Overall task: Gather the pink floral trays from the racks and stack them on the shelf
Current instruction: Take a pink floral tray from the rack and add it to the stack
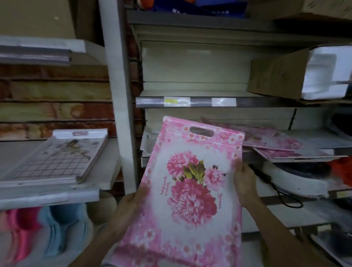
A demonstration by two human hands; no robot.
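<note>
We hold a pink floral tray [190, 188] by its side edges, left hand [129, 209] and right hand [245, 185] fingers curled round it; the loose pink pile [273, 139] at the shelf's front edge [293, 159] could slide off if bumped.

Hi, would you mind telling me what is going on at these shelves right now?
A person is holding a pink floral rectangular tray by its long edges, left hand on one side and right hand on the other. It is tilted up in front of the grey metal shelf, where more pink floral trays already lie in a loose, uneven pile. This one is not yet set down.
</note>
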